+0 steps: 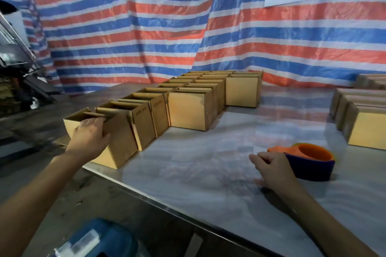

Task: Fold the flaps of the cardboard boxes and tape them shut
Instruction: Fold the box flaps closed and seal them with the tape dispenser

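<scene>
The left hand [89, 134] holds the nearest box [121, 142]; the right hand [271, 170] sits by the tape dispenser [311, 165].
At centre left, the fingers hook over the box's open top edge and grip it at the table [208, 162] corner. A row of open boxes [188, 108] runs from there toward the upper middle. At lower right, the other hand's fingers are bent just beside the dispenser's left end; whether they grip it cannot be told. More boxes [365, 129] stand at the right edge.
</scene>
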